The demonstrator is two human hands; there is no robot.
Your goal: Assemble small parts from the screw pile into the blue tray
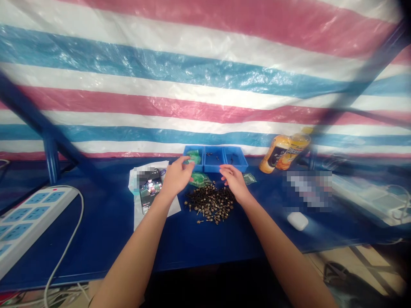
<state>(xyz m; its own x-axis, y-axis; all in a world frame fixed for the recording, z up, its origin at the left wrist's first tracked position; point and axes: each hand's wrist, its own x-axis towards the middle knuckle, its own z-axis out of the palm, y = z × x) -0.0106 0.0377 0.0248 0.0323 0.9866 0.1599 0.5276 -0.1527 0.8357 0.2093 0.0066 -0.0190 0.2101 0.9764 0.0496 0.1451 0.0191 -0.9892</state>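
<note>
A loose pile of dark and brass-coloured screws (210, 203) lies on the blue table surface (205, 244). My right hand (234, 182) hovers at the pile's far edge, fingers curled downward and holding nothing visible. My left hand (176, 177) is up and to the left of the pile, its fingertips near a green packet (194, 157) in the left compartment of a blue three-part tray (213, 164). A flat green bag (199, 179) lies under those fingers, and another (249, 179) lies just right of my right hand. The middle and right compartments hold a few dark screws.
A phone (149, 190) rests on white paper (170, 207) left of the pile. A white power strip (28, 222) and its cable lie at left. A drink bottle (284, 152) lies at back right, with a white earbud case (297, 221) in front. A striped tarp backs the table.
</note>
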